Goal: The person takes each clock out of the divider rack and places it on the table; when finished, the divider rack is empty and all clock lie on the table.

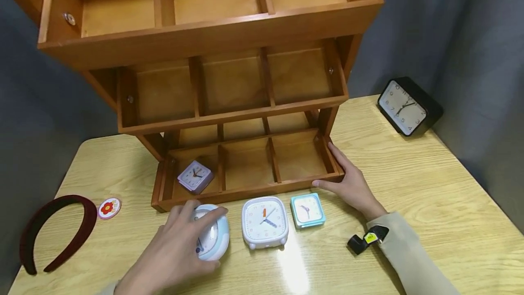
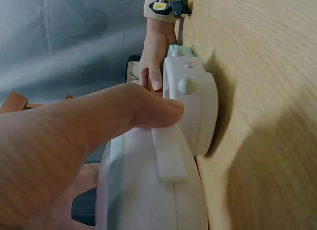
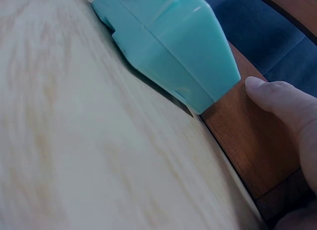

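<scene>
My left hand (image 1: 172, 242) grips a round white and light-blue alarm clock (image 1: 221, 236), fingers over its far side and thumb at its near edge. In the left wrist view the thumb lies on the white casing (image 2: 138, 185). My right hand (image 1: 354, 185) rests at the front right corner of the wooden tiered organizer's bottom tray (image 1: 245, 191), thumb against its front, fingers along its side. Just in front of that tray stand a white rounded-square clock (image 1: 265, 222) and a small turquoise clock (image 1: 308, 211). A small purple clock (image 1: 195, 176) lies tilted in the tray's left compartment.
Two upper trays, the middle (image 1: 233, 115) and the top (image 1: 213, 35), overhang the bottom one. A black clock (image 1: 409, 106) stands at the back right. To the left lie a dark red headband (image 1: 83, 231) and a round flower badge (image 1: 109, 207). Grey curtain surrounds the table (image 1: 450, 204).
</scene>
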`<state>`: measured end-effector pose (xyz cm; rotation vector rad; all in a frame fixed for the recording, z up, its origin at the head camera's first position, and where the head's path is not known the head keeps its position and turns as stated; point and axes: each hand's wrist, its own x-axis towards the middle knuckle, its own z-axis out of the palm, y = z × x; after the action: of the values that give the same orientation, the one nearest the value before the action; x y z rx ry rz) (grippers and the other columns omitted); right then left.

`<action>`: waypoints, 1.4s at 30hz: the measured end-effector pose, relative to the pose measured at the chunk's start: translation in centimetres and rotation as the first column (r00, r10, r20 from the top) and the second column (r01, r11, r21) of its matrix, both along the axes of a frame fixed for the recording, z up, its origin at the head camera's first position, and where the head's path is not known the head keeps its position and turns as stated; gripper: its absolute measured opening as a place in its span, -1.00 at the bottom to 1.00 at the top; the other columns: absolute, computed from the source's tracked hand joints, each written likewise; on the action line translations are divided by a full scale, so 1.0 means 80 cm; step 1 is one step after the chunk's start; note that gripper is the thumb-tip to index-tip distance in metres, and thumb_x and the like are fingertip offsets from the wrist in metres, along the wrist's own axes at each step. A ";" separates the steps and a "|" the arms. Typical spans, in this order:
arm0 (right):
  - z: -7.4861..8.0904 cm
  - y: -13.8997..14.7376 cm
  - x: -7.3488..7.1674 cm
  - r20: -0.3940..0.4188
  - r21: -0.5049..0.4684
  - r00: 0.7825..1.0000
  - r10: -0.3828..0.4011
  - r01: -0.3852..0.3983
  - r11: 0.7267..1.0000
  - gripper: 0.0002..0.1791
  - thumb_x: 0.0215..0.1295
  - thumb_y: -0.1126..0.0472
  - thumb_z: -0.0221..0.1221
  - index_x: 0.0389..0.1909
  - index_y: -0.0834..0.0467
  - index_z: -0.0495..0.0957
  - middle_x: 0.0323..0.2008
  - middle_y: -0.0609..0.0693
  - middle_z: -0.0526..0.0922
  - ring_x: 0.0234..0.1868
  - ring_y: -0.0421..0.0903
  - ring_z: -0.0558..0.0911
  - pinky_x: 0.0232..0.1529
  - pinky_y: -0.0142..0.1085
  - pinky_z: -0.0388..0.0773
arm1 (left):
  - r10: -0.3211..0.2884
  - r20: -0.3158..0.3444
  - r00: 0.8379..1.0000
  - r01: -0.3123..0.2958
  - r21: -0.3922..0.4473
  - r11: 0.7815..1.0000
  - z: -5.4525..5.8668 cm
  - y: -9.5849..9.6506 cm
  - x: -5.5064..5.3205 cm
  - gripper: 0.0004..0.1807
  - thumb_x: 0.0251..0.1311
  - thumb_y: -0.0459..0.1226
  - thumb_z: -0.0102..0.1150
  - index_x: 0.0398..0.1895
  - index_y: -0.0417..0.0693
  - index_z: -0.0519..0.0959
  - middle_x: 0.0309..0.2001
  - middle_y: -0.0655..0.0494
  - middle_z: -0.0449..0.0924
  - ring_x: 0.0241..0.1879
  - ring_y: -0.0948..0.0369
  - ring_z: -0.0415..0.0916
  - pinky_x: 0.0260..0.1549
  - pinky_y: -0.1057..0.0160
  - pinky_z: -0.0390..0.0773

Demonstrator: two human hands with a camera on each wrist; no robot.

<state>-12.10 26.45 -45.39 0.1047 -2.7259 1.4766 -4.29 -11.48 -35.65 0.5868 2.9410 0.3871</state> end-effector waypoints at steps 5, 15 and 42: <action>-0.002 -0.002 0.001 0.008 0.005 1.000 -0.007 0.007 1.000 0.16 -0.04 -0.08 0.46 0.51 -0.29 -0.08 0.52 0.03 0.03 0.51 0.17 0.06 0.40 0.18 0.04 | 0.041 0.063 0.997 -0.040 -0.013 0.999 -0.010 -0.001 0.002 -0.04 -0.52 -0.02 0.53 0.22 0.52 0.44 0.13 0.03 0.38 -0.02 0.05 0.31 -0.39 0.11 0.45; 0.002 -0.001 -0.001 0.004 0.013 1.000 -0.017 0.017 1.000 0.16 -0.05 -0.08 0.46 0.51 -0.30 -0.08 0.52 0.03 0.04 0.50 0.18 0.08 0.39 0.19 0.06 | 0.052 0.055 0.997 -0.052 0.008 0.999 -0.029 0.006 -0.006 -0.04 -0.57 -0.04 0.52 0.20 0.48 0.46 0.05 0.07 0.40 -0.05 0.06 0.32 -0.44 0.18 0.42; 0.000 -0.002 0.000 0.013 0.004 1.000 -0.013 0.013 1.000 0.16 -0.04 -0.07 0.46 0.50 -0.32 -0.09 0.52 0.02 0.03 0.50 0.18 0.06 0.39 0.20 0.06 | 0.033 0.091 0.995 -0.032 -0.020 0.999 -0.051 0.008 -0.017 -0.07 -0.52 0.00 0.56 0.20 0.40 0.48 0.11 -0.07 0.39 0.02 -0.06 0.36 -0.39 -0.09 0.56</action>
<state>-12.07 26.29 -45.42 0.0771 -2.7345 1.4732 -5.67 -10.82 -39.70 0.5056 2.8671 0.3796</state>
